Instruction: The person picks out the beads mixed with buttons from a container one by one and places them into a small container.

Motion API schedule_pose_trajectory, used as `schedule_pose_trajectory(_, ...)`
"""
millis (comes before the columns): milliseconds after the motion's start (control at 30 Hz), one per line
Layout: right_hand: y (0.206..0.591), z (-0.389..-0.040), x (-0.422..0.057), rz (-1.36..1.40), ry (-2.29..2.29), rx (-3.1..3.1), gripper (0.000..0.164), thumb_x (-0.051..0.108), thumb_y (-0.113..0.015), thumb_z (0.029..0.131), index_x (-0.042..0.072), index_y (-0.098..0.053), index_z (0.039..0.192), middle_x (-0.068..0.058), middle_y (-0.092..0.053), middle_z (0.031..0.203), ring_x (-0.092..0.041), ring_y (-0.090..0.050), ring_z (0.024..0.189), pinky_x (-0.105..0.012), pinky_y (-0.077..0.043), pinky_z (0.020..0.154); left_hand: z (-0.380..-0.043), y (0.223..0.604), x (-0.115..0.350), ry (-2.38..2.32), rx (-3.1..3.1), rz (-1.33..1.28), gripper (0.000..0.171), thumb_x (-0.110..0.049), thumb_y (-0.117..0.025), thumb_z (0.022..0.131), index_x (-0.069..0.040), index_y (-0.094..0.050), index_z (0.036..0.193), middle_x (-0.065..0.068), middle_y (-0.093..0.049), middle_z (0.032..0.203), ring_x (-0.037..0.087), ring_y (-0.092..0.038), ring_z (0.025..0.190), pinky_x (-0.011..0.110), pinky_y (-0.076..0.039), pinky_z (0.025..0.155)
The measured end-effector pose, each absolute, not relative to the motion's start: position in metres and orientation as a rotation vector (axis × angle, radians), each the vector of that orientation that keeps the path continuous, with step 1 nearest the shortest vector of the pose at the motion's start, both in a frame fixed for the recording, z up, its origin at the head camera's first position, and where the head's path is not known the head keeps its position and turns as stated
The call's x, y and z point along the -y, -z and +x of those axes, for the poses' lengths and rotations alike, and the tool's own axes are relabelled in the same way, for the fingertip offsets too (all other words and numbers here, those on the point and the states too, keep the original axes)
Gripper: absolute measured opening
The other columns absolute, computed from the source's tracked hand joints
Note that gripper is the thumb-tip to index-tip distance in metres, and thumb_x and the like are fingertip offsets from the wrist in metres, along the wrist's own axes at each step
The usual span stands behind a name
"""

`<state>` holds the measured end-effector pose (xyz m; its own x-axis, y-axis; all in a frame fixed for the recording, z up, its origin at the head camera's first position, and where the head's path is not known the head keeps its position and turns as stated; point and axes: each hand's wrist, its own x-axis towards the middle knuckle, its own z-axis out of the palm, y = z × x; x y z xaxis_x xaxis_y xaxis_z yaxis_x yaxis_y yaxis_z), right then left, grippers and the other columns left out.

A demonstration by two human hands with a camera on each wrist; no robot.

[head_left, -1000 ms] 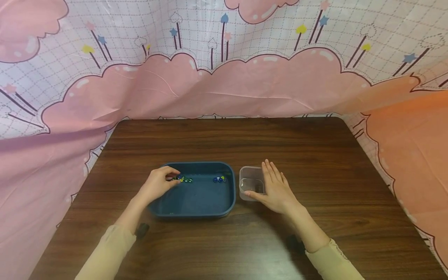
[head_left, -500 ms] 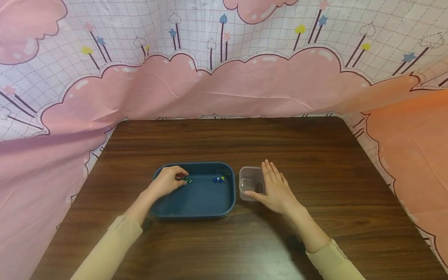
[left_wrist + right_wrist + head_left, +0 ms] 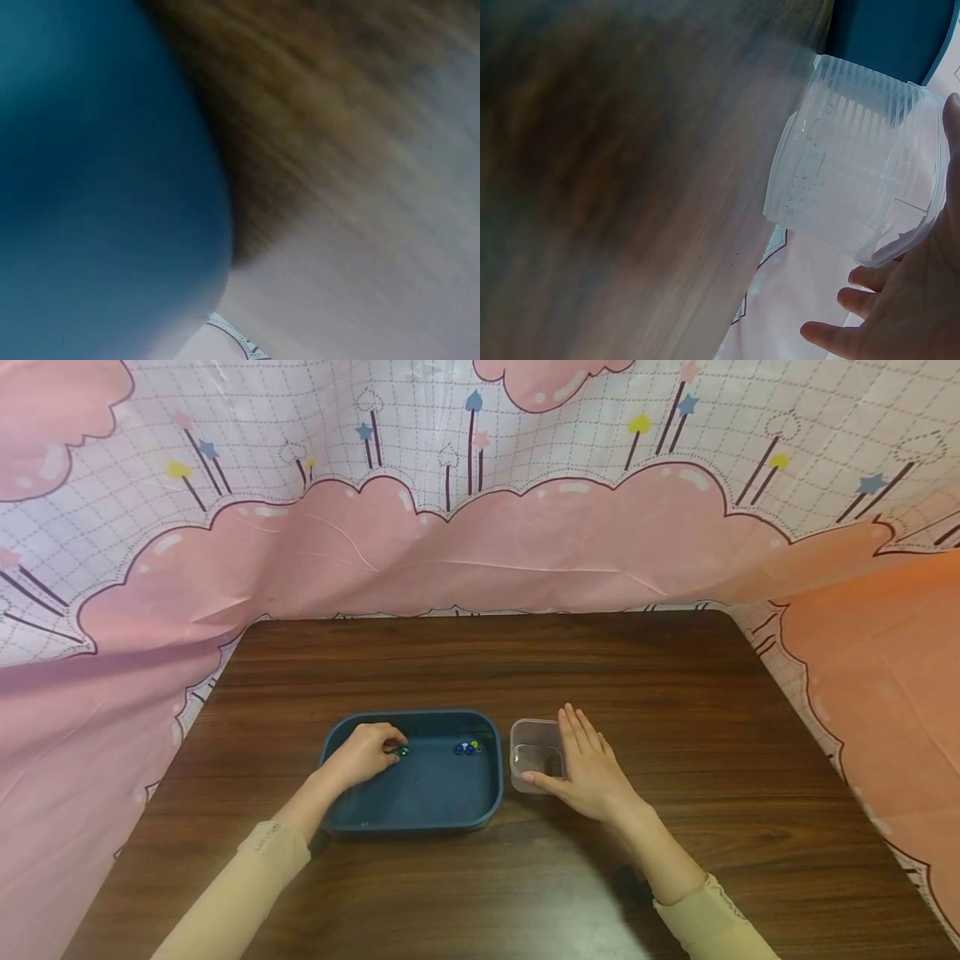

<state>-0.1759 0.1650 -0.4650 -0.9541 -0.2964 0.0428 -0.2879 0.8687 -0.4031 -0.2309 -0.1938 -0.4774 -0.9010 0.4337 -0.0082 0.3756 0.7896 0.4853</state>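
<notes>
Inside the tray (image 3: 442,789), the left hand (image 3: 363,753) curls thumb and fingers round green marbles (image 3: 403,751); blue marbles (image 3: 469,749) lie rightward, along the tray's long axis. Right of the tray, the right hand (image 3: 592,775) rests straight fingers, thumb spread, against a clear box (image 3: 531,735).

Free tray floor (image 3: 435,777) between left fingers (image 3: 393,734) and blue marbles (image 3: 468,749), rim (image 3: 498,772) beyond.

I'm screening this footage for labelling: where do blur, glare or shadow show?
Head: largely sharp, pale glare low on the table, shadow beside the right forearm; left wrist: blue tray and table badly blurred, patterned cloth crisper; right wrist: table smeared at left, clear container much sharper.
</notes>
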Motion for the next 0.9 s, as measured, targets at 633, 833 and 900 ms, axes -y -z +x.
schedule_pose_trajectory(633,0.465,-0.177,-0.165,-0.468,0.663,-3.002,0.115,0.072,-0.058,0.083,0.000,-0.004,0.156,-0.017,-0.005,0.163,-0.033,-0.004,0.150,-0.063,-0.016,0.114,-0.225,0.465,0.199,-0.929,-2.800,0.562,0.017,-0.004,-0.070,0.088,0.000,-0.071,0.105,0.011,-0.069,0.102,0.024,-0.068,0.091,0.033,-0.058,0.073)
schedule_pose_trajectory(833,0.464,-0.177,-0.165,-0.466,0.675,-2.996,0.115,0.071,-0.058,0.083,0.001,-0.003,0.156,-0.017,-0.006,0.163,-0.033,-0.004,0.150,-0.064,-0.016,0.114,-0.220,0.455,0.197,-0.991,-2.788,0.576,0.019,-0.003,-0.070,0.089,0.002,-0.070,0.107,0.014,-0.069,0.107,0.028,-0.069,0.094,0.033,-0.059,0.075)
schedule_pose_trajectory(900,0.464,-0.177,-0.165,-0.466,0.674,-2.995,0.115,0.071,-0.058,0.083,0.001,-0.003,0.156,-0.017,-0.006,0.163,-0.033,-0.004,0.150,-0.064,-0.016,0.114,-0.218,0.452,0.196,-1.026,-2.775,0.576,0.020,-0.003,-0.070,0.089,0.002,-0.070,0.108,0.016,-0.069,0.108,0.029,-0.070,0.096,0.032,-0.059,0.076)
